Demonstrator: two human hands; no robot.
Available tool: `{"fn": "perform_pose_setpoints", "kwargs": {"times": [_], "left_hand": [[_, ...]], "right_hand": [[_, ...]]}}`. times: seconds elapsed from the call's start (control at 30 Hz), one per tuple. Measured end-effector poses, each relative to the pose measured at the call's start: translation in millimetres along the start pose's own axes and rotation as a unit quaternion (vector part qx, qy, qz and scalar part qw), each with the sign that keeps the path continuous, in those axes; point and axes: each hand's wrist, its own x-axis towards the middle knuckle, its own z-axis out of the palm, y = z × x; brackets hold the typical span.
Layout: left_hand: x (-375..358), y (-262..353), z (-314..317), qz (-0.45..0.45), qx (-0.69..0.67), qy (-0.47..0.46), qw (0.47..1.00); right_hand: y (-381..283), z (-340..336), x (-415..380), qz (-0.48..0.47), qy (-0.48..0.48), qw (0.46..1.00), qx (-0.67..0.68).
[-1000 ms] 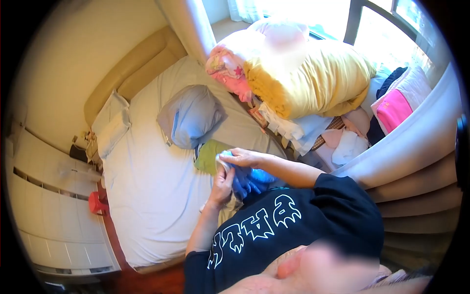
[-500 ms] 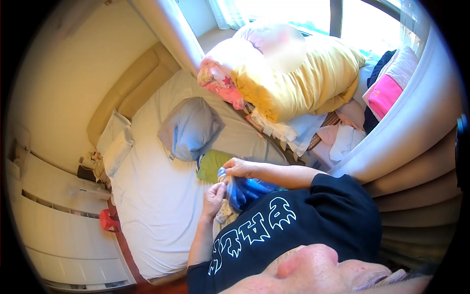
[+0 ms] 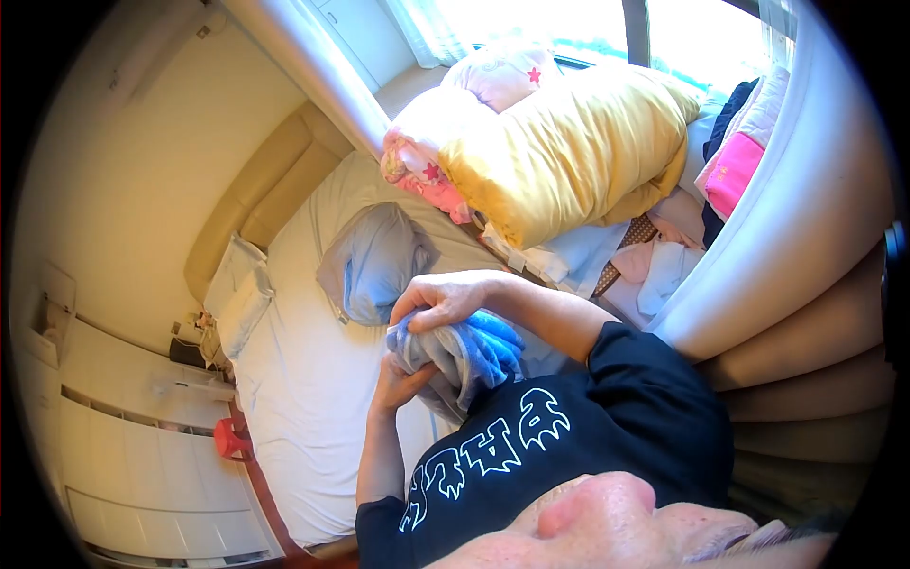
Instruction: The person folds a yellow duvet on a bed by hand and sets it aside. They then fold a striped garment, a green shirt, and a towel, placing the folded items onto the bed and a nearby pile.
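A soft blue and grey patterned cloth (image 3: 488, 351) hangs in bunched folds in front of my chest, held up above the bed (image 3: 313, 446). My right hand (image 3: 445, 302) grips its upper edge, thumb and fingers closed over the fabric. Lower down, my left hand (image 3: 403, 382) is closed on the cloth's near-left side, with the thumb lying across the folds. What kind of item the cloth is cannot be made out. Just past my hands, a grey-blue pillow-like bundle (image 3: 374, 261) rests on the sheet.
A yellow quilt (image 3: 569, 142) is heaped by the window beside a pink and white pillow (image 3: 502, 76). Folded and loose clothes (image 3: 654, 270) lie at its near side. White pillows (image 3: 237, 294) are at the headboard (image 3: 261, 180). A red stool (image 3: 230, 439) stands left of the bed.
Both hands have risen with the cloth, which is now gathered into a thicker bunch. The green fabric on the bed is no longer visible. My view has shifted slightly.
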Motion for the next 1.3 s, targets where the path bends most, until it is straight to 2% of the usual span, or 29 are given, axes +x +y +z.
{"fn": "perform_pose_setpoints", "kwargs": {"times": [0.13, 0.2, 0.23, 0.33, 0.47, 0.53, 0.57, 0.6, 0.67, 0.73, 0.8, 0.83, 0.87, 0.93, 0.97, 1.0, 1.1, 1.2, 1.23, 1.27, 1.3], "left_hand": [[10, 5, 5, -0.02, 0.034, -0.043, 0.998], [13, 6, 4, -0.073, 0.022, -0.069, 0.995], [14, 9, 6, -0.086, 0.037, -0.054, 0.994], [18, -9, 4, -0.059, 0.096, -0.08, 0.99], [14, -15, 14, -0.069, 0.132, -0.137, 0.979], [8, -33, 15, -0.139, 0.107, -0.192, 0.966], [4, -47, 15, -0.086, 0.157, -0.186, 0.966], [3, -54, 13, -0.086, 0.157, -0.186, 0.966], [-2, -68, 7, -0.172, 0.208, -0.236, 0.934], [-11, -63, 6, -0.191, 0.183, -0.225, 0.938], [-19, -67, -2, -0.256, 0.216, -0.257, 0.907], [-26, -65, -2, -0.272, 0.166, -0.216, 0.923], [-32, -68, -3, -0.273, 0.166, -0.215, 0.923], [-44, -82, -10, -0.305, 0.095, -0.116, 0.94], [-51, -106, -18, -0.27, 0.07, -0.1, 0.955], [-53, -104, -17, -0.27, 0.07, -0.099, 0.955], [-57, -66, 0, -0.134, 0.217, -0.058, 0.965], [-52, -82, 10, -0.186, 0.166, -0.055, 0.967], [-50, -82, 16, -0.192, 0.092, -0.05, 0.976], [-49, -89, 19, -0.192, 0.093, -0.052, 0.976], [-47, -95, 24, -0.146, 0.085, -0.036, 0.985]], "right_hand": [[-2, -9, -19, -0.028, 0.015, 0.998, -0.049], [-7, -9, -27, -0.011, 0.087, 0.996, -0.019], [-7, -10, -30, 0.0, 0.111, 0.994, -0.012], [-13, -14, -39, 0.034, 0.169, 0.985, 0.013], [-14, -18, -47, 0.011, 0.209, 0.977, 0.046], [-29, -18, -50, -0.002, 0.201, 0.977, 0.069], [-34, -18, -52, -0.004, 0.216, 0.972, 0.091], [-36, -18, -54, -0.005, 0.23, 0.967, 0.113], [-38, -19, -56, -0.023, 0.226, 0.965, 0.129], [-41, -18, -56, -0.035, 0.209, 0.966, 0.147], [-39, -16, -53, -0.032, 0.203, 0.965, 0.162], [-39, -14, -52, -0.03, 0.198, 0.964, 0.175], [-37, -12, -50, -0.03, 0.197, 0.964, 0.175], [-32, -9, -46, -0.021, 0.201, 0.963, 0.177], [-30, -8, -44, -0.029, 0.193, 0.965, 0.172], [-30, -6, -42, -0.029, 0.193, 0.966, 0.172], [-28, 6, -32, -0.004, 0.181, 0.971, 0.155], [-25, 16, -25, -0.012, 0.145, 0.977, 0.158], [-24, 18, -26, -0.013, 0.141, 0.976, 0.166], [-25, 18, -26, -0.014, 0.143, 0.976, 0.166], [-27, 17, -28, -0.015, 0.146, 0.975, 0.169]]}}
